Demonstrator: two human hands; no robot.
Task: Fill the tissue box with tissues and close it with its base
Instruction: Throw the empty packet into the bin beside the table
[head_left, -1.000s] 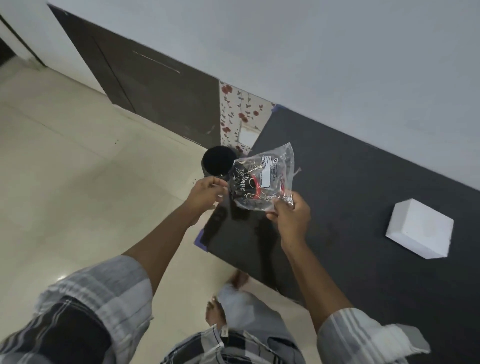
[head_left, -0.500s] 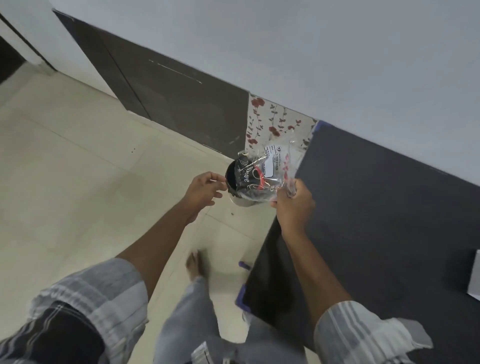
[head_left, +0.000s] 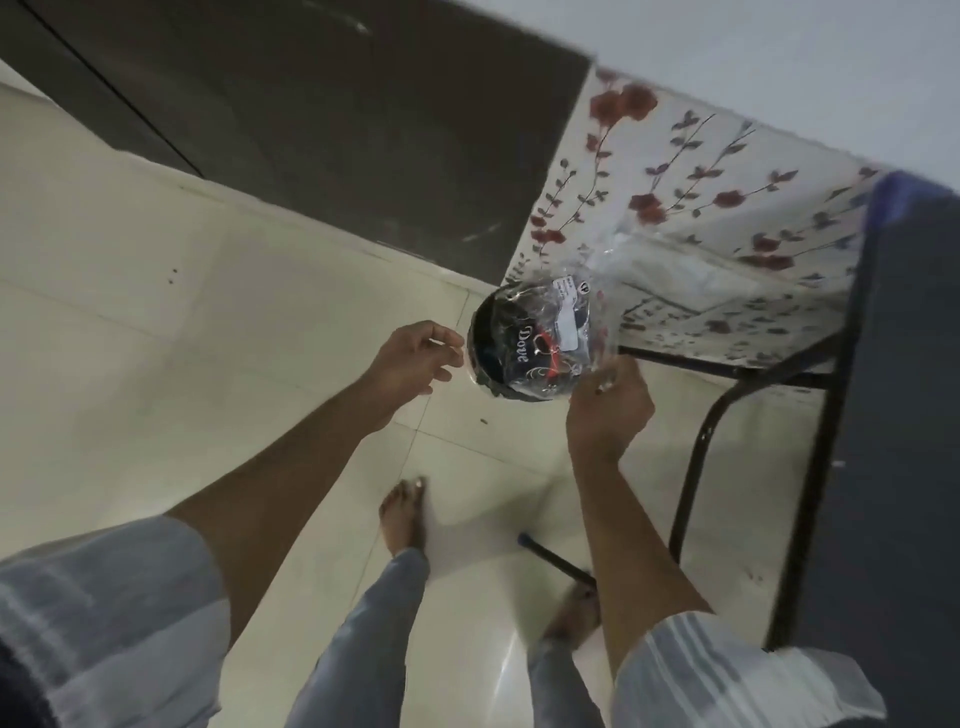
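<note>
My right hand (head_left: 608, 410) pinches a crumpled clear plastic wrapper (head_left: 561, 332) with "Dove" printed on it, gripping its lower right corner. The wrapper hangs directly over a round black bin (head_left: 480, 364) that stands on the floor, and it covers most of the bin's mouth. My left hand (head_left: 415, 358) hovers just left of the bin with its fingers loosely apart and nothing in them. No tissue box, base or tissues are in view.
The dark table top (head_left: 909, 415) fills the right edge, with its black metal legs (head_left: 696, 467) beneath. Behind the bin are a floral wall panel (head_left: 701, 182) and a dark door (head_left: 311, 130). My bare feet (head_left: 405, 514) stand on the cream tiled floor.
The view has swung from the table down to the floor. My right hand has carried the wrapper off the table's corner to over the bin. My left hand has come away from the wrapper.
</note>
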